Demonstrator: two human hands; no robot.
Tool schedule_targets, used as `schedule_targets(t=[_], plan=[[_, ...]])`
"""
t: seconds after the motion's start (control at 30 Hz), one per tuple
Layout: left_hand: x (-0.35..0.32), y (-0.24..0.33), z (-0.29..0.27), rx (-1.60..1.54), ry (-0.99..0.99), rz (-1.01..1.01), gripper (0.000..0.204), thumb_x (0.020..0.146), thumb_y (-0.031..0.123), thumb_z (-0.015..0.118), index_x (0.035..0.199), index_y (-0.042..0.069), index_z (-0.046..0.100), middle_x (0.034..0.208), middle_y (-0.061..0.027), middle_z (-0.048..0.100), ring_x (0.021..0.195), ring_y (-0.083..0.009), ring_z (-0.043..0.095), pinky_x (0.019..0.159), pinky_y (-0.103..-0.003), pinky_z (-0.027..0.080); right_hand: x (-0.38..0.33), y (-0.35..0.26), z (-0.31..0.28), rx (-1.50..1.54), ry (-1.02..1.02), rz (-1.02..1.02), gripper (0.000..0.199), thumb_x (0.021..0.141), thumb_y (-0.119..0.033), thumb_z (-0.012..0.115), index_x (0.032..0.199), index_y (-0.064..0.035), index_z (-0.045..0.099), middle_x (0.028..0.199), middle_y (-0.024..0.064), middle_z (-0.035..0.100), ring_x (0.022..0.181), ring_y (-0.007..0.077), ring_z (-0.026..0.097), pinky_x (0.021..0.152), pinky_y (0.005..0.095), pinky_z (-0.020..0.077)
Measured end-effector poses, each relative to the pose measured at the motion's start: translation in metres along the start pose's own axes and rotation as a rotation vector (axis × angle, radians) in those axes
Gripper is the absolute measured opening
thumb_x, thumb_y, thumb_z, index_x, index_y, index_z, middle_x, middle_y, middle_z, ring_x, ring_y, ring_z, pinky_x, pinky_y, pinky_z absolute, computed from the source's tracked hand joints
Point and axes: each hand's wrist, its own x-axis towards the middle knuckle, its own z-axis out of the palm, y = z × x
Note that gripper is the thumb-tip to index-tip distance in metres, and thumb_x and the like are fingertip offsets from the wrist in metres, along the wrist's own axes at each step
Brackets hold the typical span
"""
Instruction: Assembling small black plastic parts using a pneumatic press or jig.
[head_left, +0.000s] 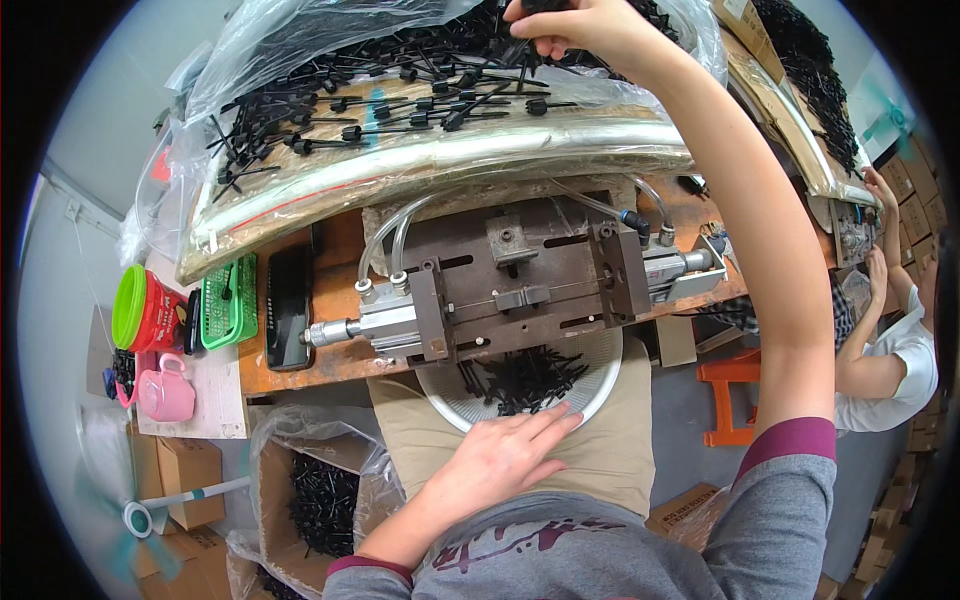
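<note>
My right hand point(580, 28) reaches up to the heap of black plastic stick parts point(400, 95) on the shelf above the bench, its fingers pinched on some of them. My left hand point(500, 455) lies flat and open on my lap, its fingertips on the rim of a white ribbed plate point(600, 385) that holds several small black parts point(520, 378). Between the two hands sits a metal pneumatic press jig point(515, 285) with air cylinders and clear hoses.
A black phone point(290, 305), a green basket point(228, 300), a red-and-green container point(145, 310) and a pink cup point(165, 392) stand at the left. A bag-lined carton point(320, 500) of black parts sits by my left knee. Another person point(890, 340) works at the right beside an orange stool point(730, 395).
</note>
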Motion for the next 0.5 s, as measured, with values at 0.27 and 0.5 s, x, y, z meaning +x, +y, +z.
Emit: schedule_targets(t=[0.27, 0.5], plan=[[0.03, 0.003, -0.074, -0.162, 0.927, -0.003, 0.056, 0.074, 0.001, 0.084, 0.126, 0.001, 0.065, 0.127, -0.0188, 0.065, 0.099, -0.0237, 0.07, 0.083, -0.034, 0.06, -0.092, -0.02, 0.031, 0.322, -0.019, -0.036, 0.026, 0.089, -0.016, 0.074, 0.111, -0.0039, 0.067, 0.082, -0.0011, 0.065, 0.068, 0.0053, 0.062, 0.06, 0.0182, 0.0485], [0.043, 0.011, -0.073, 0.166, 0.818, 0.136, 0.041, 0.066, -0.005, 0.082, 0.106, 0.003, 0.076, 0.098, -0.0104, 0.073, 0.086, -0.0233, 0.069, 0.071, -0.032, 0.054, -0.185, -0.025, 0.085, 0.734, -0.172, 0.356, 0.019, 0.09, -0.009, 0.074, 0.105, -0.0006, 0.065, 0.083, 0.0011, 0.066, 0.067, 0.0073, 0.063, 0.057, 0.0211, 0.0509]])
